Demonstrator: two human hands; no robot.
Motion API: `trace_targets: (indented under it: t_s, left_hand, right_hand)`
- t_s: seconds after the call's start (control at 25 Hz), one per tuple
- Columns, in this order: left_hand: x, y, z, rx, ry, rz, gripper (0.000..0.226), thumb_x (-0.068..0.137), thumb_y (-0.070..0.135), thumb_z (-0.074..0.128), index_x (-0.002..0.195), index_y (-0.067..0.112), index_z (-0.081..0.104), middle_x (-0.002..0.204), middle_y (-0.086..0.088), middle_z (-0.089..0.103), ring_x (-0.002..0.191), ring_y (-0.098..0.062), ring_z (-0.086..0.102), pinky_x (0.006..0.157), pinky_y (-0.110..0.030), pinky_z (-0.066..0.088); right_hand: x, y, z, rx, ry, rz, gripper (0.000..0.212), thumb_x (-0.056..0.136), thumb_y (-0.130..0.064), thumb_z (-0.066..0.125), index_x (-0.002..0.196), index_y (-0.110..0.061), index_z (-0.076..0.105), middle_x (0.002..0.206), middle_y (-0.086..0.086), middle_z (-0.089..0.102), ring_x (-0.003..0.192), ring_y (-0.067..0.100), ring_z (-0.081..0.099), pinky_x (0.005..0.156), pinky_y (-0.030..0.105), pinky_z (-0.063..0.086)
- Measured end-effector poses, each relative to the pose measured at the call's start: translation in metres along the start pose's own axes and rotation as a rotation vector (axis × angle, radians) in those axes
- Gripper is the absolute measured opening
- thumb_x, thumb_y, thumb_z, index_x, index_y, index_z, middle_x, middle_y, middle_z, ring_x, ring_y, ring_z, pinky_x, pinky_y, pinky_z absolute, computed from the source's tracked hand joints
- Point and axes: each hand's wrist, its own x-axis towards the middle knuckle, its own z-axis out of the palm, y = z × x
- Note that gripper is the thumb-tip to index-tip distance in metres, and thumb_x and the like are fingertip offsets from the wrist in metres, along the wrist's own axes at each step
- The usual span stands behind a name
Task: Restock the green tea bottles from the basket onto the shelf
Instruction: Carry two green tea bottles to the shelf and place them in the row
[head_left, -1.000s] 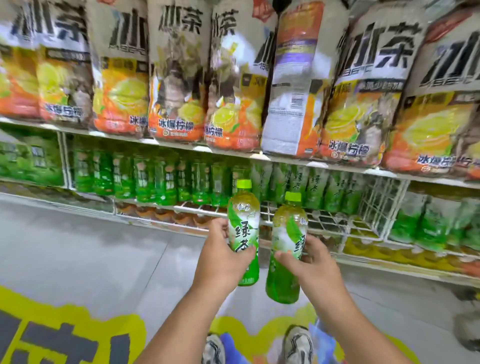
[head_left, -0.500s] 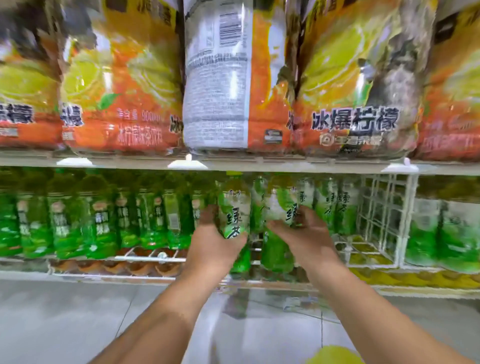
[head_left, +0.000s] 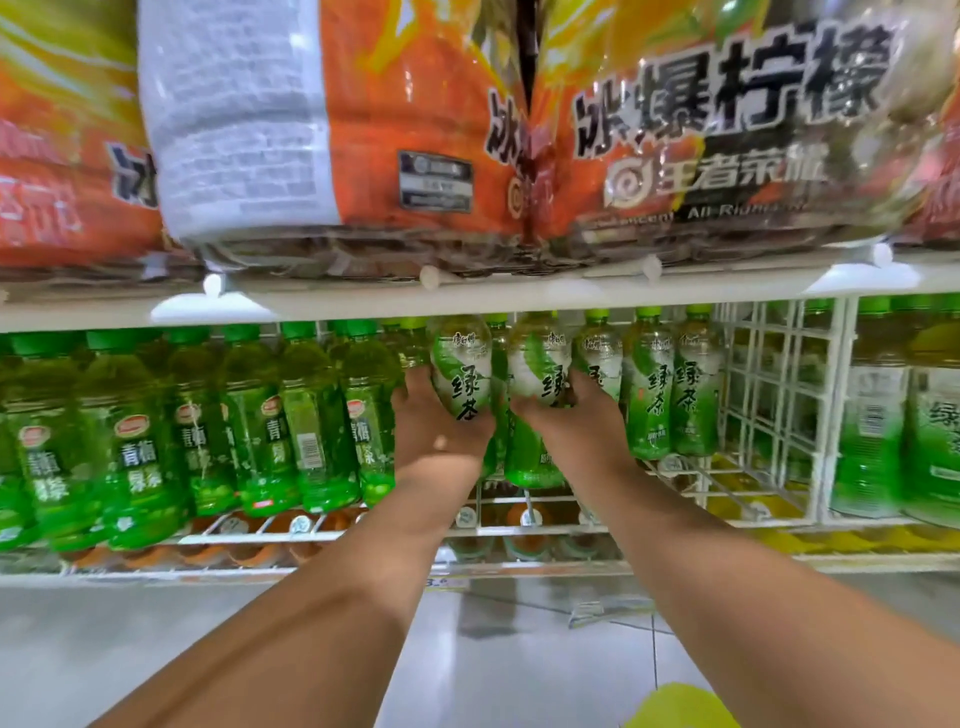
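Hands (head_left: 441, 431) (head_left: 576, 426) grip green tea bottles (head_left: 462, 369) between shelved bottles (head_left: 311, 415).

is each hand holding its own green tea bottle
Yes, the left hand grips one green tea bottle and the right hand grips another bottle, both upright at the wire shelf.

Bright, motion-blurred (edges bowed), glare above

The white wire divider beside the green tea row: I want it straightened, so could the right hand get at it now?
Probably not yet: the right hand grips a green tea bottle, and shelved bottles stand between it and the white wire divider.
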Motion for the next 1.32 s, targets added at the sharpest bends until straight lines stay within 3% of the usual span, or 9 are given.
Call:
trace_targets:
  t_s: [0.12,0.24,0.36,0.52,0.6,0.68,0.84,1.04,1.32]
  left_hand:
    - [0.004,-0.003,0.012,0.063,-0.006,0.01,0.066,0.08,0.024,0.082,0.132,0.012,0.044,0.129,-0.013,0.046,0.095,-0.027,0.057,0.088,-0.039,0.053]
    - [0.005,-0.006,0.027,0.113,0.012,0.031,0.071,0.082,0.031,0.08,0.139,0.013,0.042,0.135,-0.013,0.047,0.112,-0.033,0.059,0.093,-0.041,0.052]
    - [0.005,-0.012,0.035,0.276,0.036,0.04,0.072,0.083,0.044,0.078,0.139,0.016,0.041,0.138,-0.01,0.05,0.12,-0.035,0.059,0.091,-0.044,0.052]
    - [0.01,-0.012,0.044,0.395,0.051,0.054,0.082,0.087,0.044,0.075,0.143,0.006,0.029,0.144,-0.019,0.041,0.121,-0.039,0.06,0.089,-0.046,0.053]
    - [0.015,-0.01,0.045,0.542,0.022,0.072,0.095,0.088,0.049,0.071,0.152,0.006,0.015,0.146,-0.021,0.039,0.118,-0.04,0.062,0.082,-0.046,0.055]
    - [0.022,-0.01,0.044,0.635,-0.008,0.09,0.102,0.087,0.055,0.07,0.154,0.006,0.01,0.145,-0.022,0.042,0.115,-0.039,0.065,0.076,-0.045,0.056]
    - [0.021,-0.014,0.045,0.686,-0.037,0.107,0.092,0.088,0.059,0.066,0.145,0.009,0.016,0.144,-0.017,0.041,0.113,-0.037,0.065,0.065,-0.04,0.045]
    - [0.014,-0.02,0.03,0.641,-0.138,0.112,0.073,0.092,0.055,0.062,0.142,0.014,0.027,0.141,-0.011,0.041,0.115,-0.038,0.062,0.076,-0.045,0.051]
    - [-0.013,-0.032,-0.014,0.864,-0.015,0.583,0.069,0.092,0.046,0.059,0.149,0.013,0.039,0.142,-0.012,0.046,0.131,-0.034,0.042,0.1,-0.045,0.042]
  right_hand:
    - [0.01,0.014,0.005,-0.024,0.036,0.036,0.093,0.08,-0.038,0.083,0.157,-0.02,0.035,0.108,-0.007,0.068,0.062,-0.009,0.056,0.057,0.033,0.059]
    - [0.018,0.025,0.009,-0.066,0.032,0.023,0.089,0.08,-0.035,0.083,0.155,-0.018,0.039,0.102,-0.005,0.066,0.059,0.003,0.062,0.049,0.032,0.055]
    - [0.024,0.026,0.017,-0.116,0.05,0.012,0.077,0.079,-0.034,0.081,0.146,-0.016,0.048,0.113,0.003,0.063,0.077,0.026,0.068,0.063,0.04,0.058]
    - [0.03,0.029,0.032,-0.234,0.073,-0.024,0.041,0.08,-0.034,0.079,0.107,-0.022,0.051,0.106,0.008,0.059,0.087,0.026,0.062,0.059,0.028,0.041]
    - [0.031,0.033,0.033,-0.333,0.077,-0.053,0.055,0.082,-0.04,0.077,0.128,-0.018,0.055,0.121,0.007,0.059,0.102,0.027,0.062,0.068,0.032,0.049]
    - [0.032,0.033,0.031,-0.383,0.069,-0.059,0.082,0.084,-0.045,0.076,0.152,-0.016,0.042,0.14,0.009,0.056,0.118,0.03,0.06,0.082,0.035,0.052]
    - [0.031,0.031,0.026,-0.381,0.028,-0.077,0.09,0.084,-0.048,0.077,0.157,-0.016,0.034,0.15,0.009,0.049,0.128,0.029,0.056,0.09,0.033,0.05]
    - [0.023,0.028,0.014,-0.372,-0.004,-0.045,0.094,0.082,-0.049,0.08,0.155,-0.015,0.031,0.147,0.009,0.053,0.122,0.028,0.058,0.089,0.036,0.049]
    - [-0.009,0.021,-0.006,-0.688,-0.049,-0.259,0.085,0.096,-0.052,0.061,0.159,-0.012,0.021,0.157,0.015,0.037,0.144,0.032,0.037,0.114,0.042,0.038]
